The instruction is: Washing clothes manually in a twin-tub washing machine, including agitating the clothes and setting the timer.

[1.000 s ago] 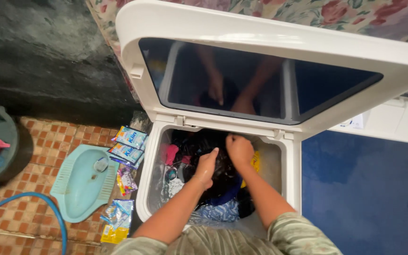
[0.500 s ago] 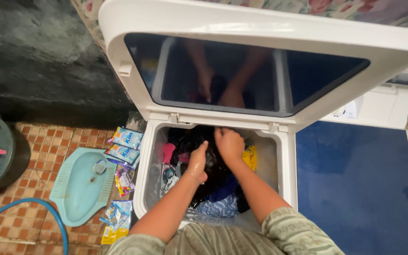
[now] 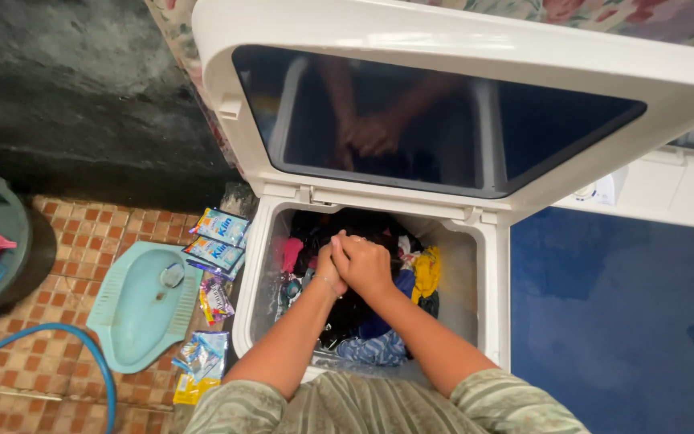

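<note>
Both hands | left hand (image 3: 327, 269) and right hand (image 3: 361, 264) pressed together | grip closed on dark laundry (image 3: 355, 309) in tub (image 3: 463, 281)

We only get one view here, a head cam looking almost straight down into the open washer tub (image 3: 475, 273), pretty close up. The raised lid (image 3: 459, 48) fills the top, tiled floor (image 3: 66, 233) shows at left.

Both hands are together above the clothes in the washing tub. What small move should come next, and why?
Probably press both hands down. The left hand and right hand are clasped together over the dark clothes, which sit heaped high in the tub with water showing at the left, so the pile seems not yet sunk.
</note>
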